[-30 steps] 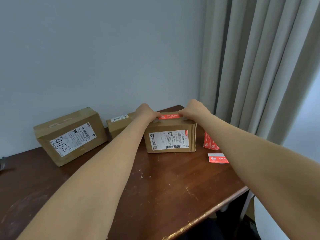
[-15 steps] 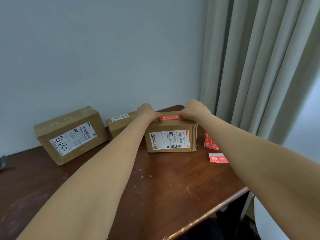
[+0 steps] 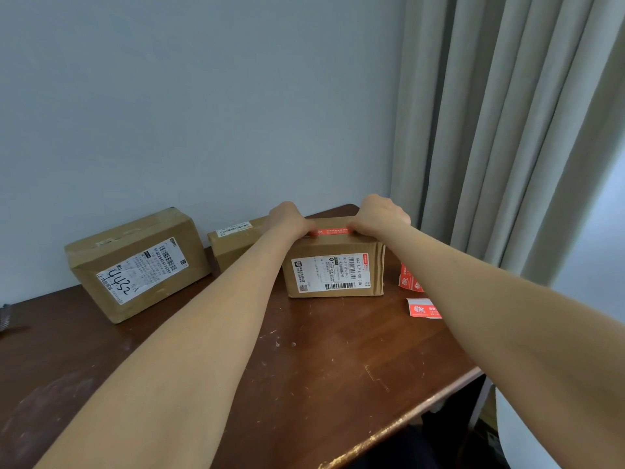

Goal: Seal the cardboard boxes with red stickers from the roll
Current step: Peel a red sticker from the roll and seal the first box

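1. Red sticker (image 3: pixel 329 230): it lies flat across the top of a cardboard box (image 3: pixel 334 274), running left to right near the box's front top edge.
2. That cardboard box stands near the far right corner of the worktop (image 3: pixel 304 367), with its white shipping label facing the camera.
3. Left hand (image 3: pixel 287 220): its fingers are curled down and pinch the left end of the red sticker against the box top.
4. Right hand (image 3: pixel 380 214): it is curled the same way and pinches the sticker's right end.
5. Sticker roll (image 3: pixel 408 280): a red strip lies just beside the box on its right, close to the worktop's right edge. A loose end (image 3: pixel 421 308) lies flat nearer the camera, and the right forearm partly hides it.
6. A larger box (image 3: pixel 135 262), marked 4452 by hand, sits tilted along the far edge, toward the left.
7. A smaller box (image 3: pixel 233 243) sits at the far edge between the other 2, partly behind the left forearm.
8. A grey curtain (image 3: pixel 507 130) hangs past the worktop's right corner.
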The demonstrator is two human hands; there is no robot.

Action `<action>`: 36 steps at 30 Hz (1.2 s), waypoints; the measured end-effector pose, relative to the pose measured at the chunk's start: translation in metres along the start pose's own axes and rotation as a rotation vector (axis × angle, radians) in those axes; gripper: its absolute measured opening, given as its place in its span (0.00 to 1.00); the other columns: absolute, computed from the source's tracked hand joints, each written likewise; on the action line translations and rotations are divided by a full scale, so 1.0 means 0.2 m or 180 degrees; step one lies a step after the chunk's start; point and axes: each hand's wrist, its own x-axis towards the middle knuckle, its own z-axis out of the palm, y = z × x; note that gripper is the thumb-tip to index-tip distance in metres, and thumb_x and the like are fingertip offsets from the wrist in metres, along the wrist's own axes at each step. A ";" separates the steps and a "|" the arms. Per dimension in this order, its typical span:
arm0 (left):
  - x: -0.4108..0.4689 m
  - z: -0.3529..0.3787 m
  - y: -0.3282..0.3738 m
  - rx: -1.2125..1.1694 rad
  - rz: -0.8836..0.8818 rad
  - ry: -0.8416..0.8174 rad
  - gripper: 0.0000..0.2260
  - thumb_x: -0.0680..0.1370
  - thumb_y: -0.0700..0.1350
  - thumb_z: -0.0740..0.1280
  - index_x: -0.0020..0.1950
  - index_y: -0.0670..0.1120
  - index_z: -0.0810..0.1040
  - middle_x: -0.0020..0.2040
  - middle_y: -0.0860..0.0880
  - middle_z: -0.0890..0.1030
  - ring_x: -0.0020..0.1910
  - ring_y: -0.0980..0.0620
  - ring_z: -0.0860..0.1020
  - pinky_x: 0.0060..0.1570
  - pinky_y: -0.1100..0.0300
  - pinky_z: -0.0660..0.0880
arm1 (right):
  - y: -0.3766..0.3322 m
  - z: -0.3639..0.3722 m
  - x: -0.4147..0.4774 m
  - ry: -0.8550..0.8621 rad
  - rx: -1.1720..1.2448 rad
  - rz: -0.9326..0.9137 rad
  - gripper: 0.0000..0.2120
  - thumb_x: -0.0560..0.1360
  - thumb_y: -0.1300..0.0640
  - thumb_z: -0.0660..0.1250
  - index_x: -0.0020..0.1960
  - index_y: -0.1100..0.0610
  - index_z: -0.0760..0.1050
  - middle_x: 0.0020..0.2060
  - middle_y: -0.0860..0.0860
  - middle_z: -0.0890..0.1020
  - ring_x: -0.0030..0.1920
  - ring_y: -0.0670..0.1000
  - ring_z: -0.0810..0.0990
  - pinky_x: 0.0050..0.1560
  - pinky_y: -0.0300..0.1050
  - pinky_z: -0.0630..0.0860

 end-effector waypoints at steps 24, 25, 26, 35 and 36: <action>-0.01 -0.02 0.01 0.0393 0.0104 -0.0020 0.17 0.70 0.55 0.73 0.41 0.44 0.70 0.39 0.48 0.74 0.43 0.50 0.74 0.38 0.59 0.69 | 0.00 -0.04 0.00 -0.0202 0.0010 0.0077 0.06 0.72 0.58 0.69 0.40 0.57 0.73 0.36 0.52 0.76 0.37 0.50 0.76 0.32 0.41 0.69; -0.01 -0.02 0.00 0.0344 0.0100 -0.0050 0.18 0.70 0.56 0.74 0.43 0.44 0.71 0.42 0.48 0.76 0.44 0.49 0.75 0.38 0.58 0.70 | 0.01 -0.04 0.00 -0.0216 0.0034 0.0069 0.06 0.73 0.58 0.69 0.40 0.57 0.73 0.36 0.52 0.75 0.36 0.50 0.76 0.32 0.41 0.69; 0.00 -0.02 0.00 0.0283 0.0084 -0.0043 0.19 0.70 0.56 0.73 0.46 0.43 0.72 0.47 0.46 0.77 0.46 0.49 0.75 0.39 0.57 0.70 | 0.01 -0.05 0.00 -0.0218 0.0042 0.0061 0.05 0.73 0.58 0.68 0.41 0.57 0.73 0.36 0.52 0.75 0.36 0.50 0.75 0.32 0.41 0.69; -0.05 0.05 0.01 0.0252 -0.0150 0.0116 0.42 0.68 0.70 0.66 0.71 0.42 0.64 0.68 0.40 0.67 0.67 0.40 0.68 0.64 0.47 0.70 | -0.03 -0.02 -0.03 0.0035 -0.0159 -0.0077 0.21 0.69 0.37 0.70 0.42 0.55 0.74 0.35 0.50 0.76 0.42 0.52 0.79 0.41 0.44 0.74; -0.04 0.06 0.01 0.0232 -0.0191 0.0059 0.44 0.66 0.71 0.66 0.70 0.42 0.65 0.68 0.40 0.69 0.66 0.40 0.69 0.62 0.47 0.71 | -0.04 -0.01 -0.04 0.0006 -0.0170 -0.0068 0.23 0.67 0.34 0.70 0.41 0.54 0.73 0.35 0.50 0.76 0.42 0.52 0.79 0.42 0.44 0.74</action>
